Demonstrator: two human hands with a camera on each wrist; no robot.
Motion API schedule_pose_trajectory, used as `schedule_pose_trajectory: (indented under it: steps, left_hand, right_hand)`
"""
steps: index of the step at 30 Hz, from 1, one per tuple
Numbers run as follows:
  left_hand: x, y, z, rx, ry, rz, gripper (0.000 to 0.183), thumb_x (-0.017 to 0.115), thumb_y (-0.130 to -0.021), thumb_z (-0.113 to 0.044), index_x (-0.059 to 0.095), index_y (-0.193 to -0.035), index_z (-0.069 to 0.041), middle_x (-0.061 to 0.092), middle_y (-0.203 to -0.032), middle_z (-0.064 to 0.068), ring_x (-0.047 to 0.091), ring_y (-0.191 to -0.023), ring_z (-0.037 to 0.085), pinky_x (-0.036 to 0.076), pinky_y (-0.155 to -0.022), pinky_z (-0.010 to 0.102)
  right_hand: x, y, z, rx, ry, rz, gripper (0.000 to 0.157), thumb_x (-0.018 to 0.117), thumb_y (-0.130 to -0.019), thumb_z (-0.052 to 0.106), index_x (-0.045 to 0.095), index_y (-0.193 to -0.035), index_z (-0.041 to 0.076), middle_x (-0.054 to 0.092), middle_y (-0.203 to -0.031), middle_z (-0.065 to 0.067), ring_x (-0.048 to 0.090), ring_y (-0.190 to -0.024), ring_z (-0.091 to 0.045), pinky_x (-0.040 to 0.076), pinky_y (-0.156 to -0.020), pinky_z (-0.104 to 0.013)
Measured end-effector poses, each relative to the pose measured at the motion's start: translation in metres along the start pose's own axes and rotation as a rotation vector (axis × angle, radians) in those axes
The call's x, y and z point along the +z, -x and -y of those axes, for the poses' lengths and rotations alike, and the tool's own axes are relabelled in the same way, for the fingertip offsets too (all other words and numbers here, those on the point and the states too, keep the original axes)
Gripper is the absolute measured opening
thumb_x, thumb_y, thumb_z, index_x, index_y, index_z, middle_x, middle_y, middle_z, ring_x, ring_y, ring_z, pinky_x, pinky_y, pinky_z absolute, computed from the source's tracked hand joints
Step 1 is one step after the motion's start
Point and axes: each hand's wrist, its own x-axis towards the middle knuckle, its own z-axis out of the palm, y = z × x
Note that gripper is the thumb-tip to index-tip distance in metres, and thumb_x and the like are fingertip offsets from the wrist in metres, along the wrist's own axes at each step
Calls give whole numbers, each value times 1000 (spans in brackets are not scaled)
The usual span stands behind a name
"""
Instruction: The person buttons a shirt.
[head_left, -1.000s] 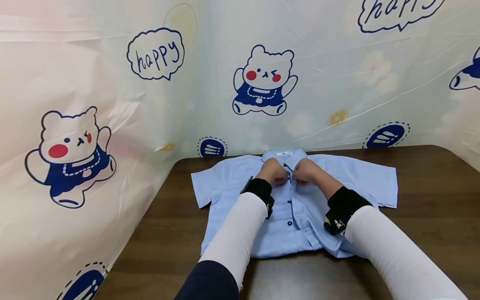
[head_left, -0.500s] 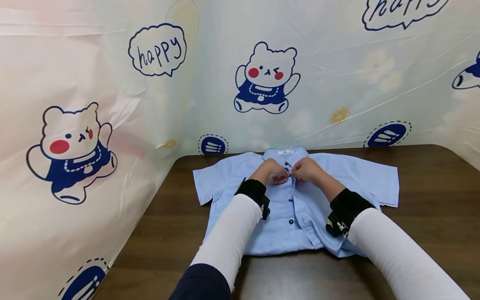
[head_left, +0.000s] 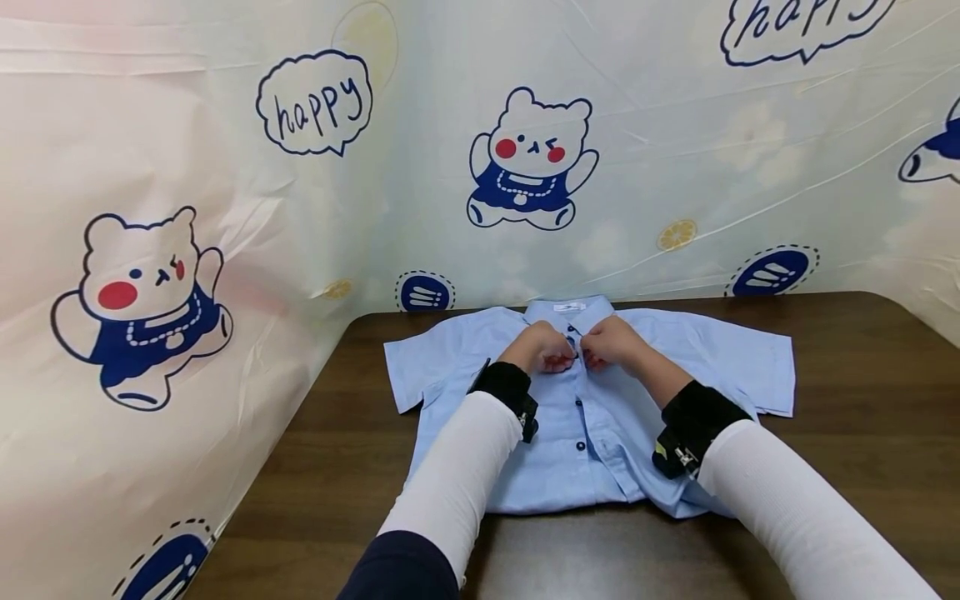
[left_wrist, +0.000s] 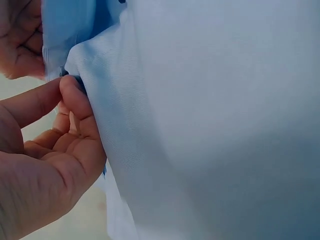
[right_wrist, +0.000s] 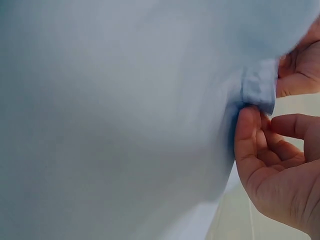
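A light blue short-sleeved shirt (head_left: pixel 525 467) lies face up, its collar (head_left: pixel 568 312) at the far side. Small dark buttons (head_left: pixel 580 446) run down its front, and the lower part of the front hangs partly apart. My left hand (head_left: pixel 543 346) pinches the shirt's front edge at a dark button (left_wrist: pixel 63 73) between thumb and index finger. Facing it, my right hand (head_left: pixel 611 340) holds the other front edge, the placket (right_wrist: pixel 259 87), with curled fingers behind the cloth. Both hands' fingertips nearly meet below the collar.
The shirt rests on a dark brown wooden table (head_left: pixel 315 475). Behind and to the left hangs a pale curtain (head_left: pixel 420 167) printed with bears, close to the table's far edge. Black wrist straps (head_left: pixel 705 425) and white sleeves reach over the shirt's lower half.
My left wrist has shifted slightly left and toward me, its fingers still at the front edge. The right hand stays almost in place on the placket.
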Motion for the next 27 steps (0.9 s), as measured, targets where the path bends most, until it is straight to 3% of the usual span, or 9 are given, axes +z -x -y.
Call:
schedule_pose_trajectory:
  steps: [6, 9, 15, 21, 27]
  left_hand:
    - [-1, -1, 2, -24, 2, 24, 8, 63, -91, 3, 63, -83, 3, 57, -66, 7, 55, -58, 14, 49, -58, 24]
    - [0, 0, 2, -6, 19, 0, 4, 62, -93, 1, 62, -91, 5, 58, -67, 8, 56, -59, 15, 53, -61, 25]
    - [4, 4, 3, 40, 86, -91, 20, 67, -90, -6, 55, -104, 4, 59, -72, 9, 59, -60, 18, 57, -74, 33]
    - [10, 4, 3, 45, 38, -214, 18, 67, -86, 5, 54, -98, 4, 54, -70, 9, 57, -55, 18, 56, -59, 27]
    - [13, 1, 3, 41, 46, -238, 23, 65, -87, 7, 53, -107, 6, 55, -73, 11, 56, -54, 17, 55, -58, 26]
  right_hand:
    - [1, 1, -1, -11, -18, 28, 17, 57, -93, 1, 68, -95, -12, 64, -71, -8, 60, -61, -13, 55, -60, -26]
    - [1, 2, -1, -20, 22, 15, 15, 62, -92, 2, 70, -95, -10, 64, -72, -7, 61, -63, -14, 55, -62, -27]
    - [2, 3, -1, -73, 125, -41, 11, 70, -86, 5, 72, -81, -3, 63, -62, -3, 60, -57, -12, 51, -56, -25]
    - [2, 4, 3, -77, 160, -56, 10, 73, -85, 7, 74, -84, -2, 64, -61, -1, 60, -57, -12, 49, -54, -23]
    - [2, 7, 6, -68, 147, -50, 10, 71, -85, 5, 73, -83, -4, 65, -63, -4, 61, -57, -12, 52, -55, -25]
